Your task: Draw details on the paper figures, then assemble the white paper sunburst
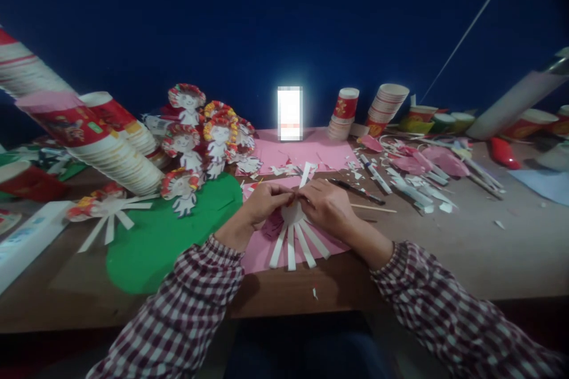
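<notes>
A paper cup cut into white strips (291, 249) fans out over a pink sheet (255, 257) in front of me. My left hand (269, 204) is closed on the cup's upper left edge, thumb and fingers pinched. From the other side, my right hand (326, 204) pinches the same edge, its fingertips close to the left ones. Several strips spread toward me, and one points away behind my fingers. What exactly lies between the fingertips is hidden.
Left of my hands lie a green sheet (146, 249), several paper figures (217, 136) and another cut cup (109, 213). Long cup stacks (111, 154) lean at left. A bright screen (290, 112) stands behind. Pens (376, 174), a wooden stick (373, 208) and pink scraps (444, 161) lie right.
</notes>
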A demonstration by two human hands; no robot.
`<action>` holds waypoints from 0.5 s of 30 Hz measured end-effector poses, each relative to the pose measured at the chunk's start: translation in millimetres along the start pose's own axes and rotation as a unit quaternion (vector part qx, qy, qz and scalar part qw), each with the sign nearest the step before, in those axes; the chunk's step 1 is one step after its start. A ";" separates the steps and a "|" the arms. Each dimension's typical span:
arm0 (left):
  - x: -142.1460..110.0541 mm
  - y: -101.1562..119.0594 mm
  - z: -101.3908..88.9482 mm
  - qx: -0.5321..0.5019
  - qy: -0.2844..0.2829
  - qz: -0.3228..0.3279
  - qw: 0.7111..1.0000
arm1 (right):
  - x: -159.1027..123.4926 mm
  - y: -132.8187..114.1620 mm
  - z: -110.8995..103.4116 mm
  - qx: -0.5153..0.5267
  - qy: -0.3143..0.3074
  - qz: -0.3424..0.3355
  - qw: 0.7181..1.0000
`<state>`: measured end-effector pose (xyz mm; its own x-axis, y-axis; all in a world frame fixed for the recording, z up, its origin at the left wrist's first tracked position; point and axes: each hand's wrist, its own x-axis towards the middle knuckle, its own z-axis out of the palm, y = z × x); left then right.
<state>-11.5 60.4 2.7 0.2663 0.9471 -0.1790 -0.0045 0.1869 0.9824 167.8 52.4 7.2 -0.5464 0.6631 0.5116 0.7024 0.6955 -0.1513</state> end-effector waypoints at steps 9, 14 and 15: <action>0.8 -1.9 1.4 0.015 -0.011 0.016 1.000 | 2.1 -1.9 -1.3 -0.026 -0.045 0.004 0.999; 1.6 -3.7 1.9 0.021 0.015 0.016 1.000 | 1.1 -1.9 0.1 -0.040 -0.020 0.002 0.999; 1.7 -3.9 2.2 0.019 0.018 0.015 1.000 | 0.9 -1.7 0.6 -0.041 -0.015 0.003 0.999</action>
<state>-8.9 60.7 -1.3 0.2309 0.9612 -0.1512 0.0255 0.1494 0.9884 165.9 51.9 7.4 -0.5553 0.6755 0.4851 0.7395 0.6680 -0.0837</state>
